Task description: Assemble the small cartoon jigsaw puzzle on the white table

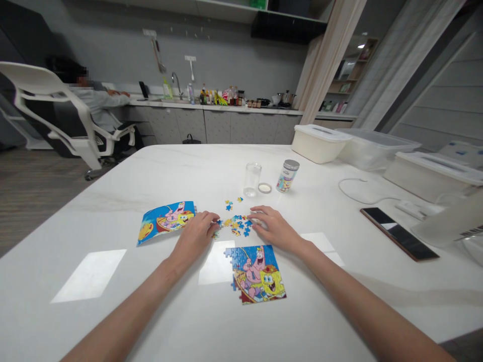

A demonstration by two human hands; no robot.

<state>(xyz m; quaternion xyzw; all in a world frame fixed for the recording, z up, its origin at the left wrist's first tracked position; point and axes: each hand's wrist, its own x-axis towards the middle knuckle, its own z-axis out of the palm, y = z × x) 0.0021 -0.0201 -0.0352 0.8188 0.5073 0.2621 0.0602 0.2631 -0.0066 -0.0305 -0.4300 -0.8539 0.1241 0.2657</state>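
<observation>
1. Two hands, well apart from each other, sit over the middle of the white table [94,322].
2. The left hand [194,239] has its fingers curled, with the fingertips at the edge of the loose pieces. Whether it pinches a piece, I cannot tell.
3. The right hand [274,229] lies open, fingers spread and resting on the table, just beside the same pile.
4. One scatter of loose puzzle pieces [236,223] lies between the hands, too small and overlapped to count exactly.
5. One part-built puzzle [256,274] showing two cartoon characters lies just below the hands, with its left edge unfinished.
6. One picture sheet [166,222] with the same cartoon lies left of the left hand, nearly touching it.
7. Beyond the pieces stand one clear glass [252,179], one round lid [264,188] and one jar [287,176].
8. To the right are three plastic boxes [319,143] and one phone [399,234].
9. Farther off, one person [100,103] sits in a white chair [49,85] at a counter [226,106].
</observation>
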